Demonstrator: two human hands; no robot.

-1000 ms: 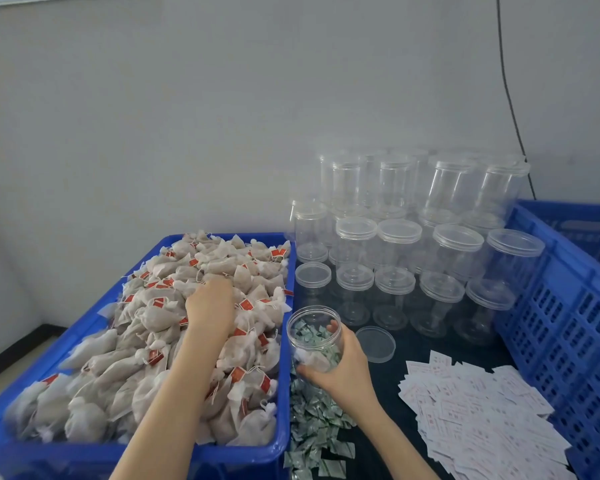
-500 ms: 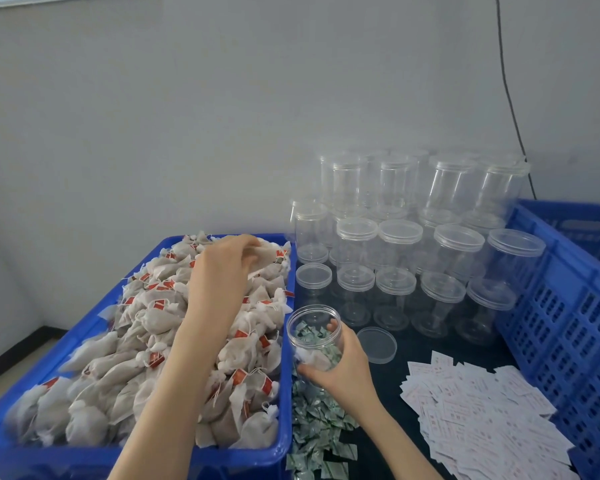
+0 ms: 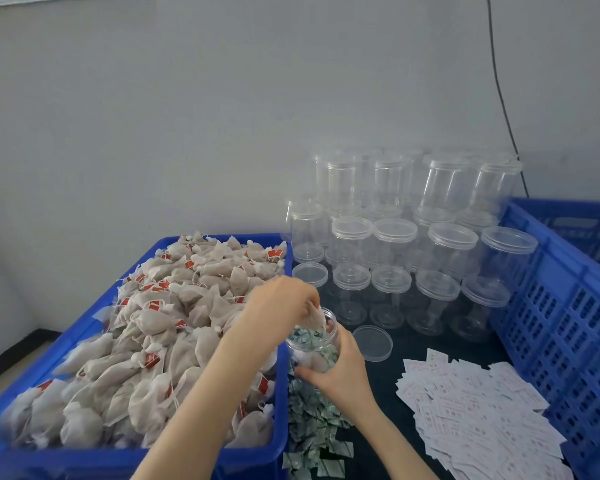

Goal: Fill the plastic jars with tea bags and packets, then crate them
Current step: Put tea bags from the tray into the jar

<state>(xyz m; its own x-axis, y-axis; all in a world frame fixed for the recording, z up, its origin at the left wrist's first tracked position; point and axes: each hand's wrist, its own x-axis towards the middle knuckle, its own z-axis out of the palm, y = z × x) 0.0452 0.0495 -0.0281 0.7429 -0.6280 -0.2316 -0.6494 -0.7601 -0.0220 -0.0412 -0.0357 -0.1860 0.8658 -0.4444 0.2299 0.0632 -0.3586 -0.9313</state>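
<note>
Head camera looks down on a dark table (image 3: 413,344) where the right hand (image 3: 340,375) wraps its fingers round the lower part of an open plastic jar (image 3: 314,341), held upright just beside the right wall of the blue bin (image 3: 222,459). Inside the jar lie small green-and-white packets over some pale tea bags at the bottom. The left hand (image 3: 279,306) hovers over the jar's mouth, fingers curled and pinching one tea bag (image 3: 313,317) that hangs into the opening. The bin is heaped with tea bags (image 3: 160,334), beige pouches with red tags. Loose green packets (image 3: 312,420) lie in a pile on the table below the jar. The jar's clear lid (image 3: 373,342) lies flat to its right. Behind stand stacked empty lidded jars (image 3: 395,251). White paper slips (image 3: 475,410) spread at the lower right, beside a blue slotted crate (image 3: 561,317); what the crate holds cannot be told.
</note>
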